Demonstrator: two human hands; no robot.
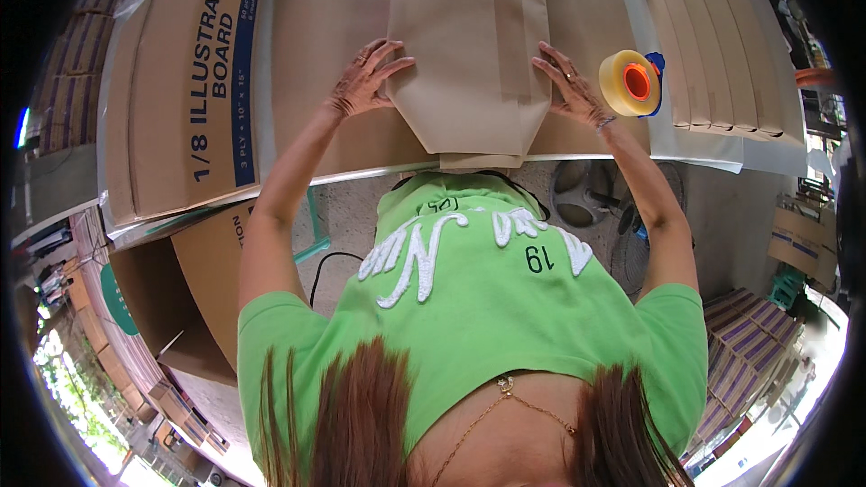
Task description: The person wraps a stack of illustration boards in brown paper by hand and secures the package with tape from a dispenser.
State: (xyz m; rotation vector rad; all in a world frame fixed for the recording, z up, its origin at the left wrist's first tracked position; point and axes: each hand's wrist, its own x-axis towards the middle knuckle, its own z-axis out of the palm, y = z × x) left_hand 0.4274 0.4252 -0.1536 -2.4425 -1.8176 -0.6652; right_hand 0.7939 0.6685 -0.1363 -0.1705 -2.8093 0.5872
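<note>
A brown kraft-paper package (pixel 469 54) lies on the table in front of me, its near end folded to a taper with a flap (pixel 481 161) reaching the table edge. A lengthwise strip shows on its upper face, right of the middle. My left hand (pixel 368 79) rests at the package's left side, open, fingers spread and tips at the edge. Opposite it, my right hand (pixel 570 88) is open along the right side, fingers apart. Part of its thumb side is hard to make out. Just right of that hand stands a tape dispenser (pixel 651 81) with a wide yellowish tape roll (pixel 622 83).
A printed cardboard box (pixel 176 81) sits on the table at left. Several brown wrapped packages (pixel 722 45) stand in a row at right. Below the table are an open carton (pixel 194 280) and a floor fan (pixel 631 234). Striped stacks (pixel 744 352) stand at lower right.
</note>
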